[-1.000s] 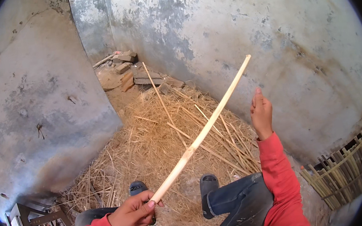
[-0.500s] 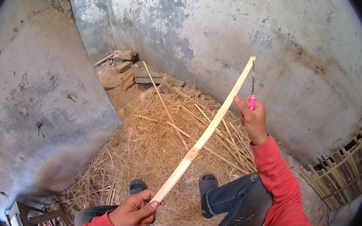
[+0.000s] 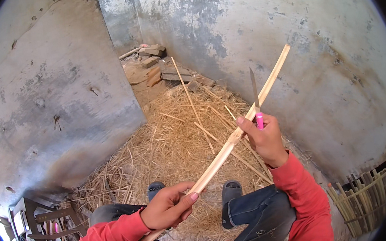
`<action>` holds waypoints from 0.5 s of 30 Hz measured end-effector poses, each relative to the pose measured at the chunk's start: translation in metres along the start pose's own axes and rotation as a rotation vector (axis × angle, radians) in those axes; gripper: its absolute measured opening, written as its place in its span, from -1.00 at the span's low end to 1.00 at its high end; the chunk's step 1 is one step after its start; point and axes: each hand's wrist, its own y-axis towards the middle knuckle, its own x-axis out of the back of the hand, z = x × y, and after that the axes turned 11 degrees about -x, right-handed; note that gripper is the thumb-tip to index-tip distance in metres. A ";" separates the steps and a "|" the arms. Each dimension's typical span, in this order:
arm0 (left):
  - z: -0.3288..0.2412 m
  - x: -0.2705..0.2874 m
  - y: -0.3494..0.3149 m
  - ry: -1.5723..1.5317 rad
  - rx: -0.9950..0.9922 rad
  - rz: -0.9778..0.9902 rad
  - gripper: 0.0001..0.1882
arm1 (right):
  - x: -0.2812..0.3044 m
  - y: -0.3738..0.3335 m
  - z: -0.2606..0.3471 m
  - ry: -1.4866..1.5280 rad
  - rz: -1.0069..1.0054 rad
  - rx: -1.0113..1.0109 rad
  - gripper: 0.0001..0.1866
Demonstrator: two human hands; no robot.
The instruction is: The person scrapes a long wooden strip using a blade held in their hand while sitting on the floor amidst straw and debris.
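Observation:
A long, pale split bamboo strip runs slantwise over my lap, from the lower left to the upper right, with a node partway along. My left hand is closed around its lower part, thumb lying on top. In my right hand is a narrow knife with a pink handle, its blade pointing up and crossing the strip. The right thumb rests against the strip just above the node, and the right fingers are partly hidden.
Shavings and loose bamboo strips cover the floor ahead of my feet. Bricks lie in the far corner. A dark wooden chair stands at left, and a slatted bamboo basket at right, near the wall.
My right hand has come down along the strip, closer to the node. The knife blade has moved from the strip's far end to its middle. My left hand still grips the strip.

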 end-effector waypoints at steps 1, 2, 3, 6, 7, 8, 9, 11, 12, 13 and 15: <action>-0.002 0.000 0.000 0.011 0.000 0.011 -0.65 | 0.002 0.000 0.002 0.003 0.001 0.001 -0.71; -0.003 -0.001 0.000 0.022 0.002 0.023 -0.66 | 0.004 0.002 0.005 0.058 -0.019 -0.043 -0.71; -0.005 0.000 -0.001 0.026 0.003 0.023 -0.66 | 0.007 0.003 0.007 0.115 -0.040 -0.088 -0.71; -0.005 0.010 -0.003 0.010 0.037 0.143 -0.67 | 0.032 0.015 0.002 0.302 -0.119 -0.069 -0.71; -0.005 0.017 -0.006 0.023 0.093 0.192 -0.68 | 0.039 0.018 0.002 0.303 -0.124 -0.069 -0.71; -0.005 0.023 -0.008 0.036 0.149 0.241 -0.68 | 0.046 0.021 0.003 0.357 -0.192 -0.031 -0.71; -0.005 0.026 -0.011 0.038 0.152 0.245 -0.68 | 0.054 0.023 0.001 0.411 -0.260 0.008 -0.69; -0.005 0.030 -0.018 0.082 0.140 0.292 -0.69 | 0.075 0.024 -0.002 0.406 -0.267 0.022 -0.66; -0.003 0.034 -0.021 0.075 0.165 0.304 -0.68 | 0.081 0.025 -0.001 0.444 -0.316 0.054 -0.65; -0.001 0.036 -0.024 0.073 0.168 0.311 -0.68 | 0.088 0.026 -0.001 0.477 -0.366 0.083 -0.63; 0.000 0.038 -0.032 0.193 0.128 0.418 -0.68 | 0.107 0.031 -0.003 0.443 -0.420 0.108 -0.62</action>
